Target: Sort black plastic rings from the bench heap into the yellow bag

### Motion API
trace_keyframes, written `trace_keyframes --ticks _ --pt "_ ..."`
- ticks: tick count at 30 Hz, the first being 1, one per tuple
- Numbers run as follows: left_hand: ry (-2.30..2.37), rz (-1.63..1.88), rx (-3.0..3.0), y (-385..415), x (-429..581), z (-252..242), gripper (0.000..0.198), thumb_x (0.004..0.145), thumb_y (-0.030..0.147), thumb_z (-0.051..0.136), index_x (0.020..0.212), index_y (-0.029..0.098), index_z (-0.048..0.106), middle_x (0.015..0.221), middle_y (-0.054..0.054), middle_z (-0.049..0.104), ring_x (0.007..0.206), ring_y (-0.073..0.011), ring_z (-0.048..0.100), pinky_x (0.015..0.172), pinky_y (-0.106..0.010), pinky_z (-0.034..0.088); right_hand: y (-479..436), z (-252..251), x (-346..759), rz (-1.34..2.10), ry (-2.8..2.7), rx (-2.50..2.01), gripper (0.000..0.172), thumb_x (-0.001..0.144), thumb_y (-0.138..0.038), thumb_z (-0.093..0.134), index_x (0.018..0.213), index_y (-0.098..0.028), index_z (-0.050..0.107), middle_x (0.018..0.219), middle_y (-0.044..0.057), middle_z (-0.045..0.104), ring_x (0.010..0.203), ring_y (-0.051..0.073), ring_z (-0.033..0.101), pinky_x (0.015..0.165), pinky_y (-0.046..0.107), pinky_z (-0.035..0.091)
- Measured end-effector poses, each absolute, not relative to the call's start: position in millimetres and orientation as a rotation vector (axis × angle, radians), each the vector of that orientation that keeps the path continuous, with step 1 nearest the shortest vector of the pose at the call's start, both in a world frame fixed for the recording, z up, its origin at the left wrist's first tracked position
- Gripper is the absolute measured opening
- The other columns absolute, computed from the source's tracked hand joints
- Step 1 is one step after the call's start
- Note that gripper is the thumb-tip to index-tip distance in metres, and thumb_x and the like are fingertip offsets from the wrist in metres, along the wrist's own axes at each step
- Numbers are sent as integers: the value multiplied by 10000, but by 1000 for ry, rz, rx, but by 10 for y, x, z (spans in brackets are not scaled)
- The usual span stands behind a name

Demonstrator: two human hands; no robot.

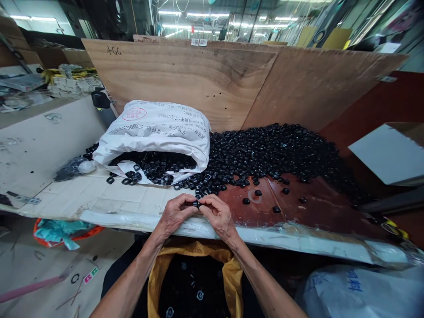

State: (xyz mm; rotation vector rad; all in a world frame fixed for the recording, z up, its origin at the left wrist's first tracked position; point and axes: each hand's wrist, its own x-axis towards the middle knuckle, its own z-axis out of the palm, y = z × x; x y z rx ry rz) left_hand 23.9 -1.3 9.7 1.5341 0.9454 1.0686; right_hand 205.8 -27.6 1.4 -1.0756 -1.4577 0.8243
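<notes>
Over the front edge of the bench, my left hand (177,213) and my right hand (218,214) meet fingertip to fingertip. Both pinch one small black plastic ring (196,204), mostly covered by the fingers. Just beyond them lies a large heap of similar black rings (281,148), spreading to the right. A white woven sack (159,128) lies on its side to the left, its mouth facing me, with black rings spilling out. Below my forearms, a yellow sack (154,274) stands open, holding more black parts.
Plywood boards (185,75) wall off the back of the bench. A white cardboard flap (387,152) is at the right. A dark bottle (102,106) stands behind the sack. On the floor are an orange-rimmed basket (39,238) and a white printed bag (361,291).
</notes>
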Motion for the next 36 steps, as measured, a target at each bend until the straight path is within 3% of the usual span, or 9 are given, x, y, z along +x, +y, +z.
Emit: trace_keyframes --ticks 4,6,11,16,23,28,32,36 --pt "925 1085 1537 -8 225 80 251 796 326 791 985 168 742 970 -67 731 894 -197 678 865 -310 549 -273 26 2041 784 -1404 -1146 152 852 -328 705 926 -196 702 871 44 664 650 143 628 569 247 518" --pt "914 1081 1570 -8 216 80 236 813 319 779 988 166 739 969 -68 727 899 -196 675 866 -309 545 -275 59 2037 712 -1480 -1115 136 859 -326 712 892 -194 718 921 65 669 762 172 654 650 273 541" --pt "911 1087 1584 -13 210 73 208 828 288 757 996 169 729 974 -62 724 907 -194 677 870 -304 544 -295 81 2057 753 -1595 -1040 184 909 -283 646 1046 -209 743 1044 94 691 953 212 673 810 322 560" --pt "937 1095 1573 -20 217 101 221 817 235 737 1028 169 732 1009 -67 731 926 -194 691 859 -301 554 -291 -21 2056 804 -1435 -1136 192 867 -293 689 1036 -205 707 969 66 685 793 176 671 685 271 566" --pt "897 1115 1670 -23 211 120 191 833 183 706 1019 154 737 1012 -78 738 916 -183 693 837 -289 552 -272 -7 2046 715 -1501 -1123 118 877 -278 693 948 -196 740 956 74 696 857 185 683 739 275 568" --pt "880 1120 1682 -24 206 89 185 833 183 718 1015 152 732 1013 -72 740 920 -178 693 846 -281 547 -292 -39 2007 788 -1444 -1201 226 895 -341 666 1063 -190 676 779 16 691 591 137 660 572 235 547" --pt "894 1106 1711 -28 199 116 166 839 182 706 1001 161 735 999 -66 741 928 -182 692 858 -283 539 -320 -14 1997 796 -1506 -1218 160 934 -337 613 997 -195 651 588 -39 614 471 119 591 523 218 496" --pt "914 1083 1698 -37 188 163 153 832 170 697 982 162 727 958 -56 737 886 -182 694 835 -283 544 -314 14 2010 862 -1523 -1181 195 932 -348 591 1018 -184 653 765 20 681 594 141 649 572 224 511"
